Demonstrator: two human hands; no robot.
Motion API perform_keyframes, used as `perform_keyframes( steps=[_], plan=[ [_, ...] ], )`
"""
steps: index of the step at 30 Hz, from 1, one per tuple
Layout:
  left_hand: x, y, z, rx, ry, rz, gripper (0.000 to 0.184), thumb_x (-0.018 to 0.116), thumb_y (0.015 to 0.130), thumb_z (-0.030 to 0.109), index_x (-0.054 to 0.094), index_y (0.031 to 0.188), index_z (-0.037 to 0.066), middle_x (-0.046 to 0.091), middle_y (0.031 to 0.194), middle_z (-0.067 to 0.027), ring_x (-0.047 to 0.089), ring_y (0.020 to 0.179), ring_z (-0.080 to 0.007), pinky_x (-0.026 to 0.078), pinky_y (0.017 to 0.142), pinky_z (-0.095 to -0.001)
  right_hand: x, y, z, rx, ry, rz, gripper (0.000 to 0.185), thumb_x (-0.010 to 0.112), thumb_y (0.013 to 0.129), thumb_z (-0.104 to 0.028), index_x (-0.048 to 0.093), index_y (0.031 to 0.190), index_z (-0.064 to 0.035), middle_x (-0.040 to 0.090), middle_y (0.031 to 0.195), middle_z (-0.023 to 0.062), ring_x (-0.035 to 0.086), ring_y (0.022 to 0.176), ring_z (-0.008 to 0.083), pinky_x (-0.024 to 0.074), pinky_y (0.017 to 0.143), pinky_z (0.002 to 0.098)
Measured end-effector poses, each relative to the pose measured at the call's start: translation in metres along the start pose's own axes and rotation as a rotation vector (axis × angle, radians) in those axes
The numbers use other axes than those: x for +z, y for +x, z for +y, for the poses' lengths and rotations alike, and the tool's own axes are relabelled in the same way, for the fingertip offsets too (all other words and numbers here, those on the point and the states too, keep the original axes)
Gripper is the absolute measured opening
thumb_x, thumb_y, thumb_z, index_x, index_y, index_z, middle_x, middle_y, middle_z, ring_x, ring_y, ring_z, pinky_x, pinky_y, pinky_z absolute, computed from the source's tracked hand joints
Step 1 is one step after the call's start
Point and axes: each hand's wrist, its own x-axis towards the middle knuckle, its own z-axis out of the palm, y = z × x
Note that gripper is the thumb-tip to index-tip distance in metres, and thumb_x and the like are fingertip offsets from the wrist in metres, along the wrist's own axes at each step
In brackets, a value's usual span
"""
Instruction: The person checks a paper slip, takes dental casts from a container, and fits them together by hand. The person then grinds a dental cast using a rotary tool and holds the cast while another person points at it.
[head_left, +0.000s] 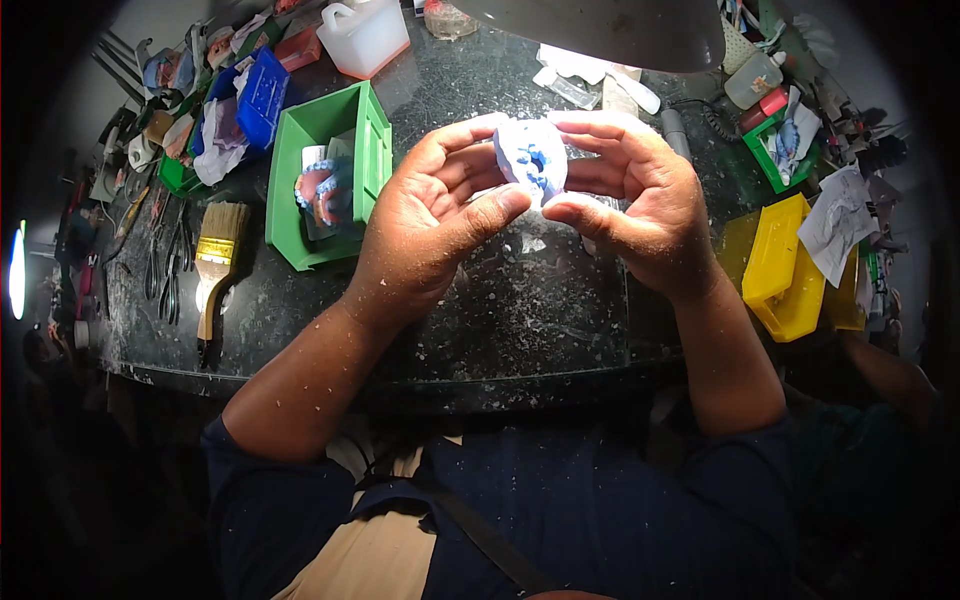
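Note:
A pale, roundish dental model [513,150] with blue patches and a dark hollow in its middle is held up over the dark table, under the lamp. My left hand [437,205] grips its left side, thumb at the lower edge and fingers along the top. From the right, my right hand [630,190] holds the same piece with thumb and fingertips. Left of my hands stands a green bin [287,195] containing a pink denture-like piece with blue teeth [322,190].
A brush [217,245] and dark metal tools [172,260] lie at the left, near a blue bin [262,100]. White jug [362,38] stands at the back, lamp shade [610,28] overhead. Yellow bins [780,265] are at the right; another person's arm [890,375] shows beyond.

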Motion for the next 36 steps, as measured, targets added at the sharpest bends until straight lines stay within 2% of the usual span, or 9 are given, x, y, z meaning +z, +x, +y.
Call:
perform_keyframes(
  steps=[11,20,29,36],
  plan=[
    [0.0012,-0.0009,0.0003,-0.01,0.021,0.012,0.063,0.078,0.101,0.005,0.045,0.154,-0.003,0.064,0.143,-0.0208,0.063,0.136,-0.0246,0.049,0.12,-0.0398,-0.0017,0.0003,0.0024,0.002,-0.02,-0.005,0.062,0.094,0.088,-0.018,0.065,0.139,0.0025,0.079,0.125,0.0201,0.079,0.115,0.0262,0.0638,0.099,0.039],
    [0.0017,-0.0015,-0.0009,-0.006,-0.011,0.005,0.064,0.077,0.102,0.005,0.044,0.156,-0.002,0.063,0.145,-0.0217,0.062,0.137,-0.0249,0.048,0.121,-0.0403,-0.0044,0.0014,0.0024,-0.083,-0.133,-0.016,0.062,0.094,0.089,-0.021,0.067,0.14,0.0009,0.079,0.123,0.0194,0.08,0.113,0.0262,0.0645,0.097,0.0387],
    [0.0006,-0.0011,0.0001,-0.008,0.008,0.002,0.064,0.078,0.101,0.007,0.044,0.155,-0.002,0.063,0.145,-0.021,0.063,0.136,-0.0244,0.048,0.12,-0.0399,-0.0042,-0.0004,0.0023,-0.053,-0.132,-0.009,0.063,0.093,0.089,-0.022,0.066,0.141,0.0009,0.081,0.118,0.0205,0.082,0.106,0.0247,0.0658,0.09,0.0362],
    [0.0017,-0.0017,0.0009,-0.006,0.032,0.009,0.063,0.078,0.101,0.008,0.045,0.153,-0.002,0.064,0.144,-0.0212,0.063,0.136,-0.0247,0.049,0.119,-0.04,-0.004,-0.0001,-0.0032,-0.009,-0.146,-0.013,0.065,0.094,0.088,-0.025,0.066,0.141,0.0007,0.081,0.117,0.0197,0.082,0.106,0.0254,0.066,0.09,0.037]
  ],
)
